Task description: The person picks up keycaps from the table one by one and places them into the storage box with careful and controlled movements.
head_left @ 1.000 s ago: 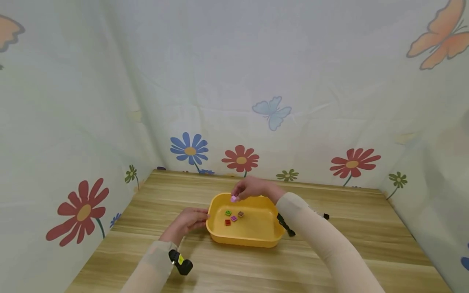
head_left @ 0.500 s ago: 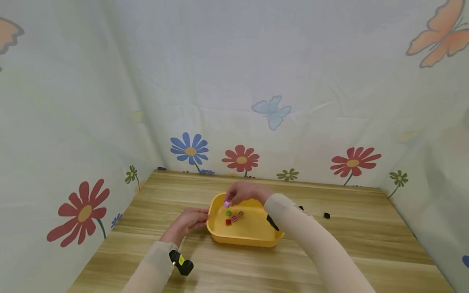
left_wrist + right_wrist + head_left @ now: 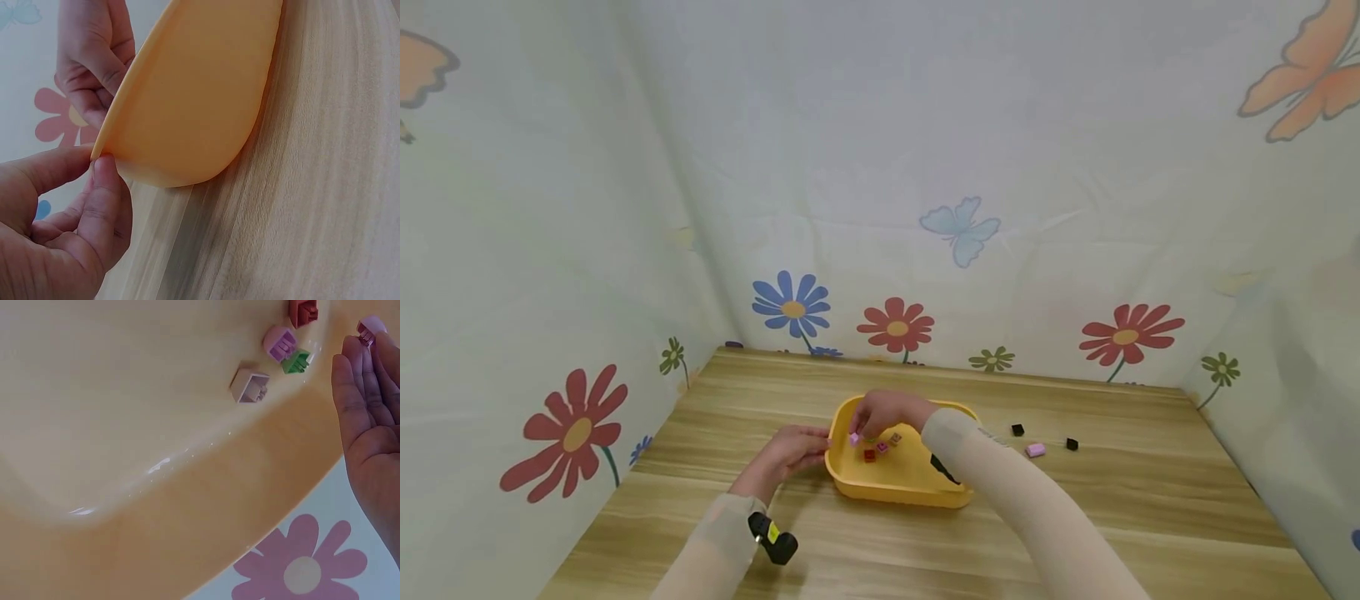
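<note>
A yellow plastic tray (image 3: 898, 493) stands on the table. My left hand (image 3: 786, 454) pinches its left rim between thumb and fingers, as the left wrist view shows close up. Over the tray's left end, my right hand (image 3: 887, 411) holds a pink keycap (image 3: 372, 326) at its fingertips. Several keycaps lie in the tray with their hollow undersides showing: a red one (image 3: 304, 312), a purple-pink one (image 3: 279, 344), a green one (image 3: 295, 361) and a tan one (image 3: 250, 385). In the head view the right hand mostly hides the green one.
To the right of the tray, a black keycap (image 3: 1017, 430), a pink keycap (image 3: 1036, 450) and another black keycap (image 3: 1072, 444) lie on the wooden table (image 3: 1150, 500). A white flowered curtain (image 3: 1000, 292) rises behind the table and along its sides.
My right hand has moved left and down into the tray's left end, carrying the pink keycap. Its arm has uncovered the keycaps on the right. My left hand stays on the rim.
</note>
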The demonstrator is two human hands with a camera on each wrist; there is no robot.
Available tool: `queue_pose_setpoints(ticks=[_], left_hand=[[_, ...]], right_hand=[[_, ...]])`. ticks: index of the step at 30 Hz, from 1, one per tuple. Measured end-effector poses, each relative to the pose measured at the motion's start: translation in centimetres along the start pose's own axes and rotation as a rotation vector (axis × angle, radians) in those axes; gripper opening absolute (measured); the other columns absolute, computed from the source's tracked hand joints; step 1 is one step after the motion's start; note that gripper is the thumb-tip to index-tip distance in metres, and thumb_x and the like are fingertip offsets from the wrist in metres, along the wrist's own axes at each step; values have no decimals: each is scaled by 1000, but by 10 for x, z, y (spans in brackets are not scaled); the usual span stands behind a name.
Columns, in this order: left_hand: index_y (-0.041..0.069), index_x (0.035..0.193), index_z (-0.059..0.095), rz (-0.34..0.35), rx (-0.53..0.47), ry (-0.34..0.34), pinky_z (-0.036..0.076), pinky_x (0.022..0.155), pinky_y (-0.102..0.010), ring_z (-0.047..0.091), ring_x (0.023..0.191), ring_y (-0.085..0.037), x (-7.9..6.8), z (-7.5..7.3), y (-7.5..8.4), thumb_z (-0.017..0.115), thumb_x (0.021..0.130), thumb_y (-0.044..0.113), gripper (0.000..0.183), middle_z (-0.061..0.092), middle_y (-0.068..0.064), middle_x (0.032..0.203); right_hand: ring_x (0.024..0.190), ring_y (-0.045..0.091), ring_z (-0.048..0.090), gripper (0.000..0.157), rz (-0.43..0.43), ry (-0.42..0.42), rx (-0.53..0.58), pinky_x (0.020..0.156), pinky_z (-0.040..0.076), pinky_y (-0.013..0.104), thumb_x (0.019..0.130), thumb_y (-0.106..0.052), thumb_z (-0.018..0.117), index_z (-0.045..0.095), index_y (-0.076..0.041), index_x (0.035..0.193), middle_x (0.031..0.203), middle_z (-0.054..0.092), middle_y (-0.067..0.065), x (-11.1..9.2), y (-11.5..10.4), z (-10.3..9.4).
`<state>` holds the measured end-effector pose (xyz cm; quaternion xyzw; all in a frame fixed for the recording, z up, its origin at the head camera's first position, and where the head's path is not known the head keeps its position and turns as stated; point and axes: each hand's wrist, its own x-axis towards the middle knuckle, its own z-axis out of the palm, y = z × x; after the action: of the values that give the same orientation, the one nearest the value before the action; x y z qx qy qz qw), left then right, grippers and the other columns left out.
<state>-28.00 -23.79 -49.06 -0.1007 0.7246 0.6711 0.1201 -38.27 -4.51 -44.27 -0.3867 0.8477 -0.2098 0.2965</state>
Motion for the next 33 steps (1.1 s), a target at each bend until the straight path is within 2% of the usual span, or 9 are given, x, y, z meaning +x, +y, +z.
queue_pose_setpoints(ticks=[8,14,21,27,33], left_hand=[[-20,132,55,-4,-15,11,62,76,-22,71,86,-12,0,0,-1,63,95,-1,42,75,-21,113],[-22,134,53,12,-22,-13,63,78,-23,71,90,-14,-4,0,0,62,96,-2,43,71,-29,120],[-21,132,54,12,-15,2,62,75,-22,71,88,-13,-4,1,0,63,95,-2,42,74,-25,115],[-20,130,56,1,-23,16,61,73,-20,70,84,-11,-1,1,-3,64,95,-2,41,76,-20,109],[-19,131,57,-7,-12,29,62,74,-21,70,83,-11,0,1,-3,65,95,-1,41,75,-21,112]], right_hand=[[73,12,57,18,8,-33,87,72,52,25,96,-11,71,74,0,109,86,66,0,7,-4,12],[68,12,54,18,12,-12,110,64,47,20,95,-7,71,72,5,108,81,63,0,10,-5,20],[70,11,55,19,15,2,84,64,46,18,97,-10,70,74,4,108,84,66,2,10,-7,23],[64,15,56,17,41,-24,82,61,49,26,97,-11,70,73,2,108,78,65,3,11,-5,25],[63,15,55,16,53,-24,83,57,47,24,96,-13,71,73,1,105,75,63,0,11,-4,25]])
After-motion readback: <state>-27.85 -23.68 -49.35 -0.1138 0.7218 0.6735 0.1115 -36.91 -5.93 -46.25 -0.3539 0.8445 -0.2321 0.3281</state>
